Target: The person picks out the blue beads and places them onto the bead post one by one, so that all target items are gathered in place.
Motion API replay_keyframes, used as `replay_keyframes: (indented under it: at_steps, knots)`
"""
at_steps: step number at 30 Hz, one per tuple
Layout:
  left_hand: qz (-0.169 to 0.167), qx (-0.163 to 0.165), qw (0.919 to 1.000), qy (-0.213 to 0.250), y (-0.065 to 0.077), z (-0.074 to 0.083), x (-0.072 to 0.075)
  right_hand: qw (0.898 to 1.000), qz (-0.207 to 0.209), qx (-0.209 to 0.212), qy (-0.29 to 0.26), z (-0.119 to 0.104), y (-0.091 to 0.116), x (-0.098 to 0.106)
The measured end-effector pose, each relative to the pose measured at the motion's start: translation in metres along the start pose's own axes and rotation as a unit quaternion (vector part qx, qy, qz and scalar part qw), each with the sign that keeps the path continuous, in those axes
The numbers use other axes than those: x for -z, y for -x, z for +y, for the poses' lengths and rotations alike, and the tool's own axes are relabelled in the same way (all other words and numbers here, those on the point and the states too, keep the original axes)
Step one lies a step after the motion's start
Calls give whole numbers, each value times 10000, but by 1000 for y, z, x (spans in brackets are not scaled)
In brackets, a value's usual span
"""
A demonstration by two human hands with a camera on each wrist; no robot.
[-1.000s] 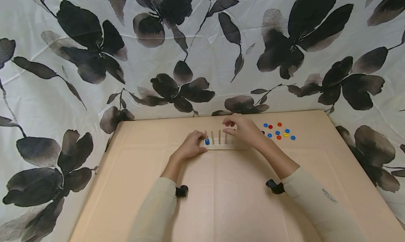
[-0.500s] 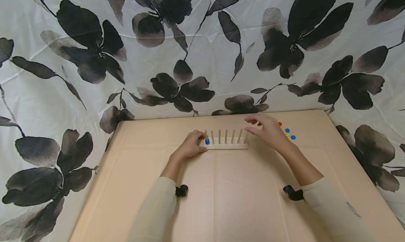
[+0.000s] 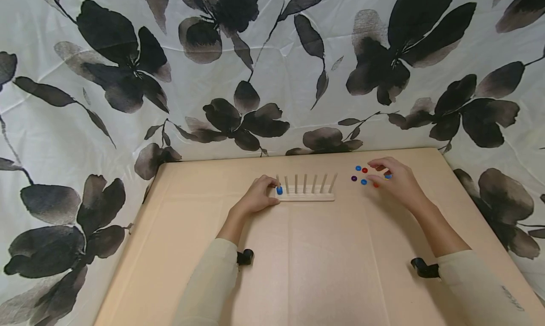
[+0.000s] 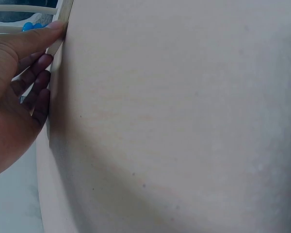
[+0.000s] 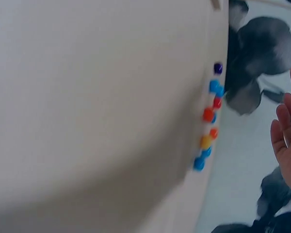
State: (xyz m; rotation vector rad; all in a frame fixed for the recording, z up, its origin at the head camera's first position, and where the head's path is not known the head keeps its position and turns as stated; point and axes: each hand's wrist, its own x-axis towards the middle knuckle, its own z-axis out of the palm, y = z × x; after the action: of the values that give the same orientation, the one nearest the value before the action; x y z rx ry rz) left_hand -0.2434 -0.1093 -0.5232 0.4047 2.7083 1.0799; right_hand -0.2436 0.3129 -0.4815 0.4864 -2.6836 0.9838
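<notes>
A wooden peg rack (image 3: 304, 198) with a row of upright pegs stands toward the back of the table. Blue beads (image 3: 279, 190) sit on its leftmost peg; the other pegs are bare. My left hand (image 3: 254, 196) grips the rack's left end, thumb on the front edge and fingers behind, as the left wrist view shows. Over the loose beads at the right hovers my right hand (image 3: 398, 181), fingers apart from the thumb and nothing held. Under and beside it lie a purple bead (image 3: 354, 178), a red bead (image 3: 364, 170) and a blue bead (image 3: 364, 181); some others are hidden by the hand.
In the right wrist view a yellow bead (image 5: 205, 141) and an orange bead (image 5: 208, 114) lie among several blue ones. A white cloth with dark flowers (image 3: 244, 122) hangs behind the table (image 3: 323, 259), close to its back edge.
My right hand has moved right, from over the pegs to above the loose beads, uncovering the rack's right pegs. The left hand stays at the rack's left end.
</notes>
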Motion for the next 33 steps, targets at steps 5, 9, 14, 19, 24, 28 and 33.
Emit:
replay_keyframes:
  at_steps: [5, 9, 14, 19, 24, 28, 33]
  knots:
    - [16, -8, 10000, -32, 0, 0, 0, 9991, -162, -371, 87, 21, 9, 9]
    - [34, -45, 10000, -55, -1, -1, 0, 9977, -190, -602, 227, 35, 14, 13]
    - [16, -75, 10000, -49, 0, -1, 0, 9951, -313, -917, 215, 49, 22, 13]
    - [-10, -54, 10000, 8, 0, 0, 1, 9923, -513, -1091, 278, 59, 28, 12]
    - [-19, -40, 10000, 6, 1, 1, 1, 9898, -674, -1188, 405, 69, 30, 10]
    - [-19, -25, 10000, 8, 2, 2, 1, 9870, -802, -1311, 480, 75, 29, 9]
    - [-17, -12, 10000, 14, 1, 2, 1, 9826, -957, -1486, 568, 80, 27, 9]
